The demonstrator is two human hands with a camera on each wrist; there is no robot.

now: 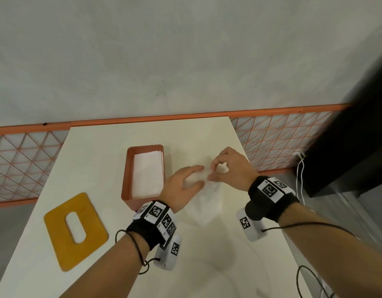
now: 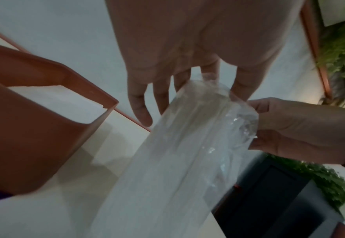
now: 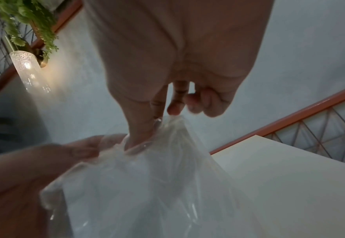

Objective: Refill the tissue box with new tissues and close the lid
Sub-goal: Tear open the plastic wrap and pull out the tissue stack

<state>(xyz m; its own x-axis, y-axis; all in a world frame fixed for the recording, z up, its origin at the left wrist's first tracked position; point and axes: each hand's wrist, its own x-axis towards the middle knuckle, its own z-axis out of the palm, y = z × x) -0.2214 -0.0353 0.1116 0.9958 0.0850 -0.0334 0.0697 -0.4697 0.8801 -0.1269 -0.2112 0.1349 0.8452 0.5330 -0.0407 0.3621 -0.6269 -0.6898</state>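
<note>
The orange tissue box (image 1: 125, 179) stands open on the table with a stack of white tissues (image 1: 147, 175) inside. Its yellow lid (image 1: 56, 233), with an oval slot, lies flat to the left. Right of the box, both hands hold an empty clear plastic wrapper (image 1: 205, 203) just above the table. My left hand (image 1: 201, 175) pinches it between thumb and nearly straight fingers. My right hand (image 1: 211, 172) pinches its top edge with thumb and forefinger. In the left wrist view the wrapper (image 2: 187, 153) hangs beside the box (image 2: 34, 128). In the right wrist view the wrapper (image 3: 157, 185) hangs from my right hand (image 3: 157, 122).
The white table (image 1: 99, 147) ends at an orange-framed mesh rail (image 1: 24, 160) along the wall. A dark cabinet (image 1: 347, 158) and white cables (image 1: 300, 175) stand to the right. A wall lamp (image 3: 28, 72) and green plant (image 3: 28, 21) show in the right wrist view.
</note>
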